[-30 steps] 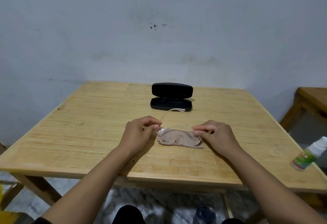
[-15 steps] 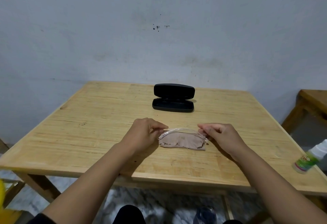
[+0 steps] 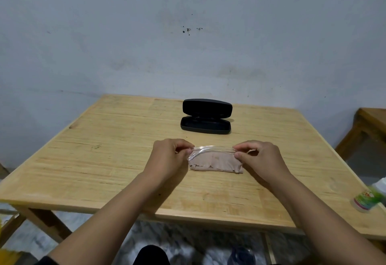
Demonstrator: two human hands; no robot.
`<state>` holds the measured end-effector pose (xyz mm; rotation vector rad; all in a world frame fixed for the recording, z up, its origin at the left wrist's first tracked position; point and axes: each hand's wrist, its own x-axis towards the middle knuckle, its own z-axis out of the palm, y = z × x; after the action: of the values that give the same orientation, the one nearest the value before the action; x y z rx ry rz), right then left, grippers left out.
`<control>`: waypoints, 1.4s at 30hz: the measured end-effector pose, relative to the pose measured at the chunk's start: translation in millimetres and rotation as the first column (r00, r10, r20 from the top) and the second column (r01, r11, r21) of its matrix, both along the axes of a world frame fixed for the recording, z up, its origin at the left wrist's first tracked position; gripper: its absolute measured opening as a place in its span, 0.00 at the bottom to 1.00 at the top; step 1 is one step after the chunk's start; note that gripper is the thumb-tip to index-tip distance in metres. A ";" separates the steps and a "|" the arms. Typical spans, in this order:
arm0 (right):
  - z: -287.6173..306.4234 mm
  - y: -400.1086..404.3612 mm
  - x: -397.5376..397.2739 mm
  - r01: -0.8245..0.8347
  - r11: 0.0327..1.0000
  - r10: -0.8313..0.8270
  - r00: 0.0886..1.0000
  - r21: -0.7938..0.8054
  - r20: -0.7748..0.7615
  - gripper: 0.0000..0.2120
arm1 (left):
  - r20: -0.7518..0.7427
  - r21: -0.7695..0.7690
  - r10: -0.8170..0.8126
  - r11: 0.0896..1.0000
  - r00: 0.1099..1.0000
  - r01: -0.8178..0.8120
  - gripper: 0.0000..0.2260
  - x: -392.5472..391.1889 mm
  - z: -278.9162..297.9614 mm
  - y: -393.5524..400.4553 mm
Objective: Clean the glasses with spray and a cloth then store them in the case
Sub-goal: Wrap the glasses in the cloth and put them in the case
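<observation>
Clear glasses (image 3: 212,149) pinched between left hand (image 3: 169,157); right hand (image 3: 260,160).

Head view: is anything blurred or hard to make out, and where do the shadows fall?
Head view: the spray bottle at the right edge is motion-smeared, its label unreadable; the clear glasses barely stand out against the cloth; the black case, open, shows no inner detail; soft shadows lie under both forearms; wide-angle bending shows at the table edges.

The spray bottle (image 3: 369,197) is blurring at the right edge, its top cut off. The clear glasses (image 3: 212,150) are barely showing, their ends hiding behind curled fingers (image 3: 240,156).
</observation>
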<state>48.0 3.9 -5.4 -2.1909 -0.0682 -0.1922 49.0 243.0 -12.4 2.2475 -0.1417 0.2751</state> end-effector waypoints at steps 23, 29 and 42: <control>-0.5 33.9 124.0 0.160 0.987 -0.158 0.975 -0.001 0.155 0.07 | 0.030 -0.231 0.224 0.950 0.974 -0.211 0.05 128.1 2.0 -0.3; -11.0 32.4 126.8 0.148 0.987 -0.138 0.979 -0.059 0.148 0.08 | 0.038 -0.196 0.203 0.962 0.978 -0.192 0.05 130.3 -8.3 2.0; -4.2 22.6 118.8 0.260 0.952 -0.283 0.949 0.162 0.140 0.05 | 0.005 -0.115 0.206 0.972 0.978 -0.204 0.14 121.1 -2.7 9.0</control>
<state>166.8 26.5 -9.6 -2.0322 0.1546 -0.5161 170.1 251.9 -15.1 2.1483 0.0966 0.4034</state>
